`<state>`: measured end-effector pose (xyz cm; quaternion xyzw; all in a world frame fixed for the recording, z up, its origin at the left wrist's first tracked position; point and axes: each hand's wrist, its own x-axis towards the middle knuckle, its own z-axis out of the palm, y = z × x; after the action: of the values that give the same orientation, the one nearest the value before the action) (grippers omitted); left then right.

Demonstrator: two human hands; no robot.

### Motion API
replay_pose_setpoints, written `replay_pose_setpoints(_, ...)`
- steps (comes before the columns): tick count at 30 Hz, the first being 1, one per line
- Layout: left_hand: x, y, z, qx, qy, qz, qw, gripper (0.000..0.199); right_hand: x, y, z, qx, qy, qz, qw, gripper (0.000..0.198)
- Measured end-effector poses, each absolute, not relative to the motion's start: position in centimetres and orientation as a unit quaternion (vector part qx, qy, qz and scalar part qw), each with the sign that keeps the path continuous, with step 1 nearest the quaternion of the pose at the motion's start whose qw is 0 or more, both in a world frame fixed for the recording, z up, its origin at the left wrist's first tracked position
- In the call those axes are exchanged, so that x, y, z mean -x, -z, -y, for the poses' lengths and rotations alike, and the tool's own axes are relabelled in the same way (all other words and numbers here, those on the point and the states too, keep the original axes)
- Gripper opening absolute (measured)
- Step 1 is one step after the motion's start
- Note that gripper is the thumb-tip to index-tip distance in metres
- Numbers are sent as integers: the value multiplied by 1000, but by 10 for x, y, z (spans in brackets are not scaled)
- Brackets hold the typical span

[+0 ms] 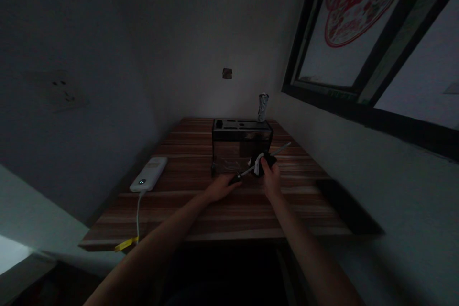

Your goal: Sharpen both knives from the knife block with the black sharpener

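My left hand is closed round the black handle of a sharpening steel, a long thin metal rod that slants up to the right. Partway along the rod, my right hand grips a black and white cloth wrapped about it. The rod's tip sticks out bare beyond the cloth. Just behind both hands stands a knife block with a dark slotted top and a see-through front. A foil-wrapped piece stands upright at the block's right end.
On the wood-grain table a white power bank lies at the left, its cable running to the front edge with a yellow tag. A flat black object lies at the right edge. Walls rise on both sides; the light is dim.
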<state>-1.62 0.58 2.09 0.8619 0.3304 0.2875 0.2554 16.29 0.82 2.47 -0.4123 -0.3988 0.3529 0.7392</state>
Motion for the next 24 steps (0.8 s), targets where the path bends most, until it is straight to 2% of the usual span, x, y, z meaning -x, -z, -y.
replay_pose_setpoints(5,15,-19,-5,-873,-271,-330,236,31,-178,-37,-9,373,-348,315,800,30)
replay_pose_setpoints(10,15,-20,-6,-886,-259,-300,242,29,-195,-40,-12,359,-293,245,852,33)
replay_pose_setpoints(24,17,-15,-7,-897,-207,-323,218,31,-215,-48,-10,334,-254,162,893,36)
